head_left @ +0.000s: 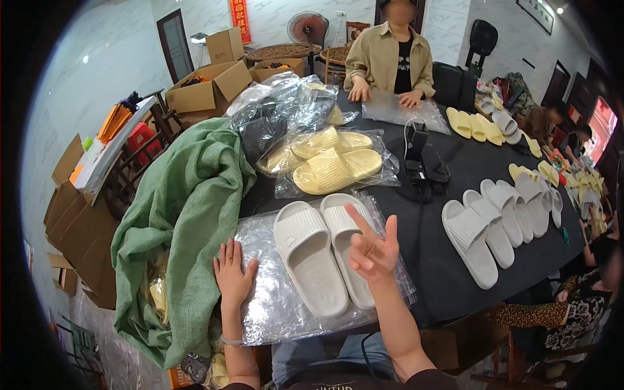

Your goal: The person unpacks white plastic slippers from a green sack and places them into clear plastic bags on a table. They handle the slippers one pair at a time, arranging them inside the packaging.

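A pair of light grey slippers lies side by side on a stack of clear plastic bags (270,318) at the table's near edge, toes pointing away from me. My left hand (234,272) rests flat on the bags' left edge, fingers stretched out, left of the left slipper (316,281). Above the right slipper (339,218) hovers my right hand (374,250), empty, with index finger and thumb extended and the other fingers partly curled. It hides part of that slipper. Just beyond the pair, pale yellow slippers (338,170) are wrapped in clear plastic.
A green cloth (188,214) drapes over the left side. Grey slippers (478,237) stand in a row at right, with yellow slippers (478,125) farther back. A black device (421,159) stands mid-table. Across it, a person (390,62) has both hands on a plastic bag (403,112).
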`<action>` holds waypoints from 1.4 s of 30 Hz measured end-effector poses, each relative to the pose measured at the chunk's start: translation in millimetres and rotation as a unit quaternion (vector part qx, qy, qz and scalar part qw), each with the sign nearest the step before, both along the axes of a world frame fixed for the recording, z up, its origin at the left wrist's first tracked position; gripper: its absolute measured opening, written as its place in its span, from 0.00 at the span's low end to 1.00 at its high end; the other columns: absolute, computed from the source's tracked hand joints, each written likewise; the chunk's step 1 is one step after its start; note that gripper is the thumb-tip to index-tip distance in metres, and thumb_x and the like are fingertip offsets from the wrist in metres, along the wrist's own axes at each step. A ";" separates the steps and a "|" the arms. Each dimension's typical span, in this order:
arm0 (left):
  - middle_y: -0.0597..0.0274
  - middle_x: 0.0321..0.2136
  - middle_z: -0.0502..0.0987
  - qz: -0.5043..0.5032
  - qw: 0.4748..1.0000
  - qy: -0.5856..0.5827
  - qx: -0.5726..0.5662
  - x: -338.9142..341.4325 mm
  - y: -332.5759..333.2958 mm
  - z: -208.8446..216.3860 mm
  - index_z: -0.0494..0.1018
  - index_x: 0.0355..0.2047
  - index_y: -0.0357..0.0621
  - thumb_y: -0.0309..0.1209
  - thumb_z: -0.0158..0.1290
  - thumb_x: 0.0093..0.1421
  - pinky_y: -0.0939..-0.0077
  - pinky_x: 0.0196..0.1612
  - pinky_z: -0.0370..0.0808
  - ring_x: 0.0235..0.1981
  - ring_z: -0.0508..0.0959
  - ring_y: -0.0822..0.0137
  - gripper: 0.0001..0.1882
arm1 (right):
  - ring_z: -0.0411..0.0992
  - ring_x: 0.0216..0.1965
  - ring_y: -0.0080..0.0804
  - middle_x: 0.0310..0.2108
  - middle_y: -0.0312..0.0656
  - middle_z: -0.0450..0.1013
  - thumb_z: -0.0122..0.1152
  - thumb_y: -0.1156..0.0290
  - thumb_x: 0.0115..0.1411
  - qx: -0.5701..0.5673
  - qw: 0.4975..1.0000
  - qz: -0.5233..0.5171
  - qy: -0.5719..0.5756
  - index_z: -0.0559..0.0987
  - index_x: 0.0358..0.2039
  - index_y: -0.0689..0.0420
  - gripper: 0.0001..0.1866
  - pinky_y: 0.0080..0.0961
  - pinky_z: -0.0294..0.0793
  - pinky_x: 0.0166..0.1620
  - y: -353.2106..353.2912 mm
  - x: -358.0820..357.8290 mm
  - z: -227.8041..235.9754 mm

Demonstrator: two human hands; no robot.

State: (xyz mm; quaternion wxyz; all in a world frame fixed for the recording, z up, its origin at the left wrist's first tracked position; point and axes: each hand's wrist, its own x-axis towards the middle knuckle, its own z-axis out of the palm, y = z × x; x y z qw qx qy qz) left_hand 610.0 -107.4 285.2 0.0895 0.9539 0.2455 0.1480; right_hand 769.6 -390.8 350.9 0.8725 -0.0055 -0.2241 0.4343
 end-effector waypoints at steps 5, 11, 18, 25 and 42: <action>0.58 0.65 0.54 0.005 1.000 0.008 -0.003 -0.7 -1.8 3.9 0.59 0.62 0.43 0.52 0.44 0.61 0.52 0.66 0.44 0.67 0.51 0.56 0.35 | 0.54 0.08 0.20 0.09 0.34 0.62 0.29 0.42 0.67 0.101 0.993 -0.058 -0.019 0.76 0.28 0.55 0.32 0.21 0.62 0.21 5.6 15.4 -29.5; 0.57 0.65 0.54 0.003 1.000 0.008 -0.008 -0.2 -1.1 3.9 0.59 0.62 0.42 0.52 0.44 0.61 0.52 0.66 0.44 0.67 0.51 0.56 0.35 | 0.47 0.07 0.19 0.06 0.30 0.53 0.36 0.53 0.69 -0.159 0.983 -0.071 0.061 0.68 0.12 0.52 0.29 0.19 0.49 0.15 9.9 12.0 -30.8; 0.57 0.65 0.54 0.004 1.000 0.007 -0.001 0.2 0.4 1.1 0.59 0.62 0.42 0.52 0.44 0.61 0.52 0.66 0.44 0.67 0.51 0.56 0.35 | 0.48 0.09 0.17 0.09 0.29 0.53 0.44 0.58 0.66 -0.296 0.941 -0.123 0.109 0.68 0.14 0.52 0.23 0.18 0.47 0.14 17.7 7.0 -24.3; 0.57 0.65 0.54 0.004 1.000 0.011 -0.005 1.4 -3.1 6.1 0.59 0.62 0.41 0.52 0.43 0.61 0.52 0.66 0.44 0.67 0.50 0.57 0.35 | 0.49 0.09 0.18 0.09 0.29 0.53 0.44 0.58 0.66 -0.272 0.949 -0.113 0.115 0.69 0.15 0.52 0.22 0.17 0.47 0.13 15.0 9.5 -31.3; 0.49 0.63 0.58 -0.011 1.000 0.004 -0.007 5.1 0.0 2.5 0.61 0.59 0.37 0.44 0.50 0.58 0.50 0.65 0.45 0.65 0.54 0.51 0.32 | 0.46 0.06 0.16 0.06 0.27 0.51 0.34 0.38 0.64 -0.241 0.970 0.019 -0.027 0.73 0.16 0.54 0.36 0.16 0.44 0.11 14.7 2.7 -20.6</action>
